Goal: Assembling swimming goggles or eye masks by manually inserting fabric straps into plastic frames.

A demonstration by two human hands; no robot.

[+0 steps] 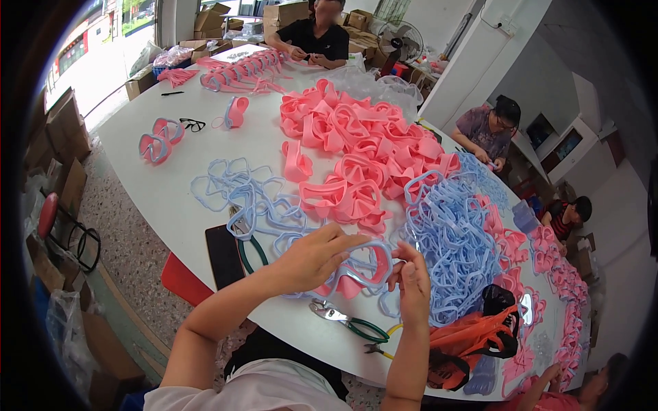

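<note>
Between my hands is a diving mask (375,264) with a pink soft skirt and a light blue frame around it. My left hand (312,259) grips its left side, fingers bent over the upper edge. At the other side, my right hand (411,274) has its curled fingertips on the blue rim. Loose blue frames (257,198) lie left of and under the mask. Just below it on the table are green-handled pliers (346,320). A big pile of blue frames (452,246) rises to the right, and pink mask skirts (370,144) are heaped beyond.
A dark phone (225,257) lies by the white table's (137,116) near left edge, beside more pliers (247,240). An orange bag (473,335) sits at the right. Finished-looking masks (161,140) and glasses (192,125) lie far left. Several people work around the table.
</note>
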